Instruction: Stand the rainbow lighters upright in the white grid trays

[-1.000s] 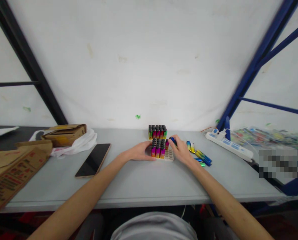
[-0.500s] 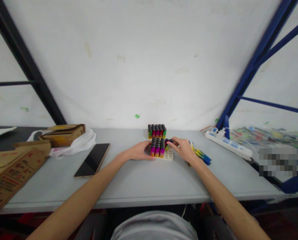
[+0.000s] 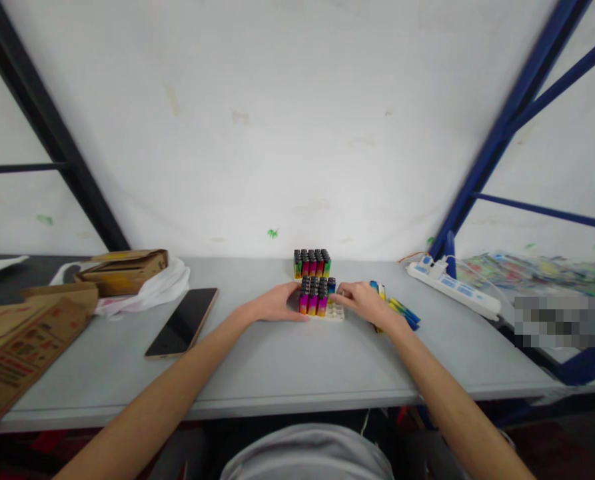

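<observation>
My left hand [image 3: 278, 302] curves around the left side of a white lighter tray [image 3: 335, 316], its thumb along the near edge and fingers behind. Upright lighters [image 3: 312, 301] with black tops and purple-to-orange bodies fill the tray's left part. A blue lighter [image 3: 332, 285] stands at the back, right of them. My right hand [image 3: 361, 301] is at the tray's right side, fingers closed beside that blue lighter; a dark piece, seemingly another lighter, partly shows under them. Empty holes show at the tray's front right. Behind stands a second block of multicoloured lighters [image 3: 312, 264].
Loose blue and yellow lighters [image 3: 404, 313] lie right of my right hand. A white power strip [image 3: 454, 291] is farther right. A phone [image 3: 182, 323], a white plastic bag [image 3: 164, 288] and cardboard boxes [image 3: 122, 272] occupy the left. A wall rises behind the table.
The lighter that was tilted in my right hand now appears upright in the tray's back right. My right hand has shifted slightly down; my left hand stays at the tray.
</observation>
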The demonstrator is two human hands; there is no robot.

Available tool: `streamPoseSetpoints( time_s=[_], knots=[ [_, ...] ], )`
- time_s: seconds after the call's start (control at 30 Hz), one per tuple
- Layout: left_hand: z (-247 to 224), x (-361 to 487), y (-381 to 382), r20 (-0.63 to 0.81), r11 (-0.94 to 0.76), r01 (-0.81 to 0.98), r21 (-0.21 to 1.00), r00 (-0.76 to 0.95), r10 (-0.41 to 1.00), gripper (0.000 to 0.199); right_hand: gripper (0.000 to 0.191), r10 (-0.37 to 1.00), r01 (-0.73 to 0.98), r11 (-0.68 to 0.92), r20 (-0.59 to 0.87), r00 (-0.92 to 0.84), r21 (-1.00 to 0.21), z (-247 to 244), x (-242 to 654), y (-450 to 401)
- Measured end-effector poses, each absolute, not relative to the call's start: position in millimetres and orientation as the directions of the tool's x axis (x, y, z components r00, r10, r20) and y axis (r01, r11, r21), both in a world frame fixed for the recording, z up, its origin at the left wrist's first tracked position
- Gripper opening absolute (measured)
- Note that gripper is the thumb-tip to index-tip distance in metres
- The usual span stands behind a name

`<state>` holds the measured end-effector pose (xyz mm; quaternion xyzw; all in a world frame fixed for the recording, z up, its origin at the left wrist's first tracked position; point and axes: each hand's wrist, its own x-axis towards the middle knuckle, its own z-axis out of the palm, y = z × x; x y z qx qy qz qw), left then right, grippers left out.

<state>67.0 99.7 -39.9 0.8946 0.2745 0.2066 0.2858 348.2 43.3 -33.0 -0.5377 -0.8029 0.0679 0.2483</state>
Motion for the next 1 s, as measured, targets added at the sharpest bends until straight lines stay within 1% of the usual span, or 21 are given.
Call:
streamPoseSetpoints(
  time_s=[0.03, 0.07, 0.13, 0.2, 0.23, 0.3, 0.4, 0.47, 0.53, 0.6, 0.63, 0.67, 0.73, 0.77, 0.8, 0.83, 0.9, 0.97, 1.0],
  knots=[
    [-39.9, 66.9, 99.8, 0.213, -0.686, 0.372, 0.625, 0.765, 0.608, 0.077, 0.047, 0.894, 0.826, 0.411, 0.347, -0.283, -0.386, -31.6, 355.5, 44.2],
    [-39.9, 66.8, 99.8, 0.212, -0.686, 0.373, 0.625, 0.765, 0.609, 0.077, 0.048, 0.895, 0.843, 0.379, 0.382, -0.229, -0.383, -30.5, 364.5, 45.9],
    [-39.9, 66.6, 99.9, 0.210, -0.682, 0.376, 0.628, 0.762, 0.613, 0.077, 0.049, 0.890, 0.908, 0.225, 0.453, -0.045, -0.352, -30.2, 385.3, 51.2],
    [-39.8, 66.4, 100.0, 0.208, -0.679, 0.376, 0.630, 0.761, 0.615, 0.076, 0.039, 0.881, 0.952, 0.048, 0.461, 0.102, -0.302, -33.7, 405.5, 57.8],
    [-39.7, 66.4, 99.9, 0.207, -0.679, 0.375, 0.631, 0.762, 0.614, 0.075, 0.033, 0.891, 0.964, -0.012, 0.435, 0.132, -0.267, -36.7, 413.7, 60.9],
    [-39.3, 66.4, 99.8, 0.205, -0.679, 0.375, 0.632, 0.763, 0.612, 0.075, 0.029, 0.921, 0.975, -0.092, 0.355, 0.161, -0.203, -43.6, 423.9, 65.6],
    [-38.5, 66.5, 99.4, 0.201, -0.679, 0.381, 0.627, 0.764, 0.614, 0.077, 0.035, 0.953, 0.982, -0.132, 0.256, 0.163, -0.136, -51.6, 423.6, 69.7],
    [-38.1, 66.6, 99.2, 0.202, -0.679, 0.378, 0.629, 0.764, 0.612, 0.077, 0.036, 0.960, 0.984, -0.132, 0.233, 0.158, -0.124, -54.3, 417.9, 71.9],
    [-38.1, 66.6, 99.2, 0.206, -0.681, 0.373, 0.630, 0.765, 0.610, 0.077, 0.034, 0.962, 0.984, -0.095, 0.241, 0.129, -0.151, -55.9, 412.4, 75.0],
    [-38.8, 66.5, 99.7, 0.210, -0.685, 0.373, 0.626, 0.766, 0.608, 0.077, 0.030, 0.956, 0.971, -0.002, 0.284, 0.072, -0.239, -56.9, 408.2, 78.6],
    [-39.3, 66.6, 100.1, 0.210, -0.688, 0.375, 0.621, 0.766, 0.607, 0.077, 0.028, 0.949, 0.947, 0.056, 0.313, 0.048, -0.317, -57.3, 406.2, 80.3],
    [-40.0, 66.6, 100.6, 0.210, -0.690, 0.378, 0.617, 0.766, 0.607, 0.077, 0.026, 0.941, 0.900, 0.115, 0.337, 0.037, -0.420, -57.5, 403.8, 81.6],
    [-41.5, 66.8, 101.6, 0.207, -0.690, 0.390, 0.609, 0.762, 0.613, 0.079, 0.027, 0.937, 0.710, 0.212, 0.347, 0.048, -0.672, -56.8, 396.4, 82.1],
    [-42.2, 66.9, 102.1, 0.207, -0.690, 0.396, 0.606, 0.759, 0.617, 0.079, 0.032, 0.942, 0.574, 0.243, 0.331, 0.052, -0.782, -55.8, 391.1, 81.0],
    [-42.7, 67.0, 102.4, 0.206, -0.689, 0.399, 0.605, 0.757, 0.619, 0.080, 0.037, 0.950, 0.430, 0.261, 0.310, 0.047, -0.864, -54.2, 384.9, 79.1],
    [-43.0, 67.0, 102.6, 0.207, -0.689, 0.400, 0.604, 0.757, 0.620, 0.080, 0.041, 0.956, 0.300, 0.269, 0.291, 0.032, -0.915, -52.1, 378.0, 76.4],
    [-43.1, 67.1, 102.7, 0.213, -0.691, 0.392, 0.608, 0.758, 0.617, 0.079, 0.046, 0.966, 0.120, 0.256, 0.258, 0.001, -0.959, -47.1, 363.5, 69.5],
    [-42.6, 67.0, 102.4, 0.221, -0.692, 0.378, 0.615, 0.760, 0.611, 0.078, 0.045, 0.979, 0.032, 0.205, 0.204, -0.017, -0.978, -42.4, 350.2, 62.0],
    [-42.3, 67.0, 102.1, 0.223, -0.692, 0.371, 0.619, 0.762, 0.608, 0.078, 0.044, 0.984, 0.023, 0.175, 0.174, -0.026, -0.984, -40.6, 344.6, 58.6]
  ],
)
